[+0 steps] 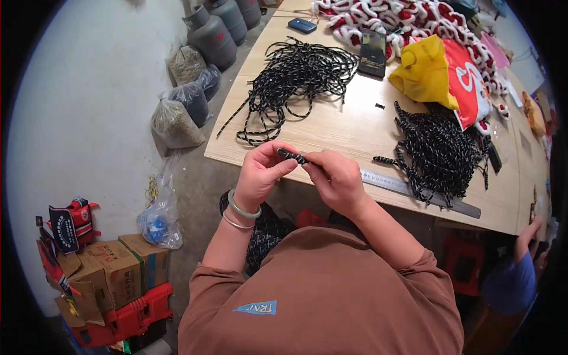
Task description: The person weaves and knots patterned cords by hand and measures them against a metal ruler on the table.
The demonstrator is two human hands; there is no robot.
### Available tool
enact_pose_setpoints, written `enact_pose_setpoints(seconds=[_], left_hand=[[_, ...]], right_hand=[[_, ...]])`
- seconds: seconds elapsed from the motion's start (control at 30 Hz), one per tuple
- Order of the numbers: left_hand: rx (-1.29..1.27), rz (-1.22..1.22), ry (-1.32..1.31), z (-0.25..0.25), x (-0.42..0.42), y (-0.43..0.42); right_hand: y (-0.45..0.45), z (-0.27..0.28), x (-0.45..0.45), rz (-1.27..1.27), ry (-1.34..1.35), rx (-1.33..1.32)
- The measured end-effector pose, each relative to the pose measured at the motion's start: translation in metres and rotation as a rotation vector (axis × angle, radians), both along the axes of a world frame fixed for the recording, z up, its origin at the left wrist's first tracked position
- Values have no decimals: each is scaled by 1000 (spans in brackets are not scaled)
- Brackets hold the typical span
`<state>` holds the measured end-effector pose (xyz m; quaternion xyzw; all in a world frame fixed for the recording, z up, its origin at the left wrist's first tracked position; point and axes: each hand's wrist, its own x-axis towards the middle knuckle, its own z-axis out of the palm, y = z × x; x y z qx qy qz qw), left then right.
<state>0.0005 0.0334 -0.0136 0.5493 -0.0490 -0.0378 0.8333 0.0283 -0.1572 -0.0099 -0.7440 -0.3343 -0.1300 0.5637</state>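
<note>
Close to the table's front edge, a short coiled black cord with white flecks (292,156) is held between both hands. My left hand (264,171) pinches one end of it between thumb and fingers. At the other end, my right hand (338,177) has its thumb and fingertips closed on it. Beyond the hands lies a loose heap of long black-and-white cord (305,77). To the right is a pile of short coiled cords (441,151), with a metal ruler (387,181) running partly under it.
A phone (373,53), a small blue case (302,25), a yellow bag (423,68) and red-and-white fluffy trims (408,15) cover the table's far side. Grey gas cylinders (210,36) and filled sacks (176,123) stand left. Another person's arm (523,239) shows at right.
</note>
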Motion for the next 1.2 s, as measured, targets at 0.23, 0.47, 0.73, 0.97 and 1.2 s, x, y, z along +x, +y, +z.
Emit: enact_pose_setpoints(seconds=[0.23, 0.47, 0.73, 0.97, 1.2], left_hand=[[138, -38, -183, 1, 3, -4], [670, -29, -450, 23, 5, -5], [845, 84, -717, 23, 4, -11], [942, 109, -832, 25, 2, -13], [1010, 170, -894, 21, 1, -11]], right_hand=[[-19, 15, 12, 366, 1015, 178], [-25, 5, 15, 427, 883, 95], [-33, 8, 23, 603, 1167, 134], [-33, 4, 21, 690, 1351, 288], [-33, -2, 13, 677, 1282, 363]])
